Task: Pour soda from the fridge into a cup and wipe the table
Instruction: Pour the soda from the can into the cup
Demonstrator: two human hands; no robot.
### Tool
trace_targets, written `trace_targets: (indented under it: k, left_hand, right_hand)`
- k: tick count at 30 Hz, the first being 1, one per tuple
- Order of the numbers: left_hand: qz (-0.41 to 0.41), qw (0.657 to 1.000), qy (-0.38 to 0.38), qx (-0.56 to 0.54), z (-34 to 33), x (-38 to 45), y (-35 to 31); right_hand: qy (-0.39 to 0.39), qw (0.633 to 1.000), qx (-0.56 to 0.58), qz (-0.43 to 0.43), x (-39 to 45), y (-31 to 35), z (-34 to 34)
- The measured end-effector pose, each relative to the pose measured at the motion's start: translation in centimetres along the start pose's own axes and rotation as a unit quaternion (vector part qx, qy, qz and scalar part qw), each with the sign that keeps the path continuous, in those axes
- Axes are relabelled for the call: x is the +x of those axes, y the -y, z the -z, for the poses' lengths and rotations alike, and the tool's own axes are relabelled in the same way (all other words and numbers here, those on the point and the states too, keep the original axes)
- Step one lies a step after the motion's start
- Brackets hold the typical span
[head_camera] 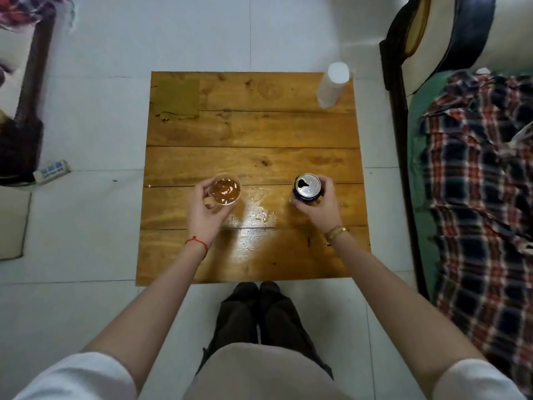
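left hand (205, 210): we have it wrapped around the cup (225, 189), fingers closed on the wall, thumb side toward us.
cup: clear plastic, amber soda inside, fairly full; sits over the left half of the surface (253, 131), nearer the front edge. We can't tell if the base is down or just lifted.
right hand (317, 204): closed around the can (307, 188), upright, opening facing up.
can: right half of the surface, level with the cup, well apart from it.
spill (261, 213): wet droplets and sheen between cup and can, toward the front edge. Wiping not yet done, we judge.
risk 1: thin cup wall, a tight squeeze could push soda over the rim.
risk 2: wet patch means a cup or can set down there could slide.
risk 3: open can tips easily if we release it carelessly.
white container (333, 85): back right corner, close to the edge; a wide wipe could knock it off.
cloth: none in view, so we'd need to fetch one.
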State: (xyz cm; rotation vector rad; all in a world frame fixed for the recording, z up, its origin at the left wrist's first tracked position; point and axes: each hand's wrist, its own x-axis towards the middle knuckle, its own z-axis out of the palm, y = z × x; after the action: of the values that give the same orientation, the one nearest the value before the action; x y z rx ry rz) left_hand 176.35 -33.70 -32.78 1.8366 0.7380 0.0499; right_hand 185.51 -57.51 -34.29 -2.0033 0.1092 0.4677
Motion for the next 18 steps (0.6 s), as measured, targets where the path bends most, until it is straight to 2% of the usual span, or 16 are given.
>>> trace_targets:
  k: [9, 18]
  left_hand:
    - [0.067, 0.997, -0.028, -0.014, -4.1, 2.4, 8.2]
    - [0.063, 0.997, -0.036, 0.006, -6.7, 3.1, 12.3]
  right_hand:
    - [-0.001, 0.999, 0.001, -0.049, 2.8, -9.0, -3.2]
    - [-0.035, 0.999, -0.007, -0.009, 2.6, -11.9, -4.0]
